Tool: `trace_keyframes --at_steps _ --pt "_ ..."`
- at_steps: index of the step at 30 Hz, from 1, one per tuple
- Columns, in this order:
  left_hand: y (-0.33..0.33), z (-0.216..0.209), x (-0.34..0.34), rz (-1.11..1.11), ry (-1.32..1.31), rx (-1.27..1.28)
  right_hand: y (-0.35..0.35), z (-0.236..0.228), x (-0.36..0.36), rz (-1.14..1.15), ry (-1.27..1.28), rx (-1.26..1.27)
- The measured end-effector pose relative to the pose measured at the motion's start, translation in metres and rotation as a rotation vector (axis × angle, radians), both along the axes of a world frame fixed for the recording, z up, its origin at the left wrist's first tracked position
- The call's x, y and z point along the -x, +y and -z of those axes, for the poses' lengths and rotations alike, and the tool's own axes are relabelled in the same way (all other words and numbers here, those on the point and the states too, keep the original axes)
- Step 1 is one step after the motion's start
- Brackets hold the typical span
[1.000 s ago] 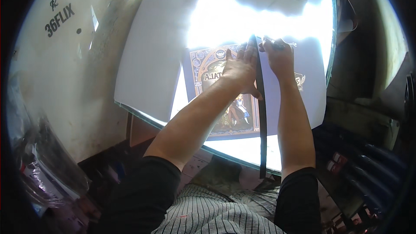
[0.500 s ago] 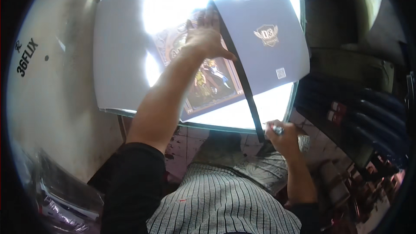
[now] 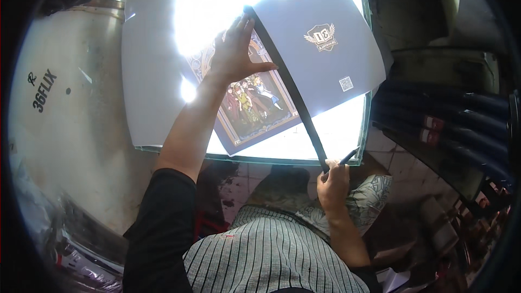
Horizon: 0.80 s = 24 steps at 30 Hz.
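Observation:
A printed cover sheet (image 3: 293, 27), grey-blue with a gold crest and a coloured picture panel (image 3: 255, 103), lies askew on a brightly lit glass-topped table. Across it runs a long thin black ruler (image 3: 287, 81), slanting down to the table's near edge. My left hand (image 3: 233, 57) rests on the sheet's picture side, fingers spread, thumb touching the ruler. At the ruler's lower end is my right hand (image 3: 332, 184), closed around a dark pen-like tool (image 3: 349, 156) whose end sticks up to the right. The tool's exact kind is unclear, and my fingers hide its lower part.
Glare washes out the far part of the table. A large pale sheet (image 3: 149, 76) covers its left side. Dark blue rolls (image 3: 450, 108) lie to the right, and a white panel (image 3: 70, 119) stands at the left. The glass edge (image 3: 260, 161) runs near my body.
My right hand has moved left to the ruler's lower end, and the tool in it has turned. The ruler's far end and my left hand have shifted left; the whole view has shifted slightly.

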<state>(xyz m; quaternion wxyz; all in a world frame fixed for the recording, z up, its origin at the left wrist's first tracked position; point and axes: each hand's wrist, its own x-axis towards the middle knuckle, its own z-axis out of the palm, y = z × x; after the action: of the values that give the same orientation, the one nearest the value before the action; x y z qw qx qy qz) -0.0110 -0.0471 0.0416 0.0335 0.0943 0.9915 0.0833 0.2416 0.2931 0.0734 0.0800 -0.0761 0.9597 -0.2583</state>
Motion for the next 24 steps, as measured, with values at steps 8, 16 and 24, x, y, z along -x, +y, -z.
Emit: trace_keyframes --at_steps 8,16,24 --pt "-0.005 0.0 0.002 0.036 0.058 -0.05 -0.01 -0.001 -0.001 0.001 0.06 0.194" --pt "-0.006 -0.001 -0.001 -0.009 0.023 -0.098 -0.012 -0.008 0.002 -0.031 0.077 0.154" --pt "-0.005 -0.007 0.005 0.037 0.106 -0.215 -0.003 -0.014 0.006 0.041 0.01 0.138"
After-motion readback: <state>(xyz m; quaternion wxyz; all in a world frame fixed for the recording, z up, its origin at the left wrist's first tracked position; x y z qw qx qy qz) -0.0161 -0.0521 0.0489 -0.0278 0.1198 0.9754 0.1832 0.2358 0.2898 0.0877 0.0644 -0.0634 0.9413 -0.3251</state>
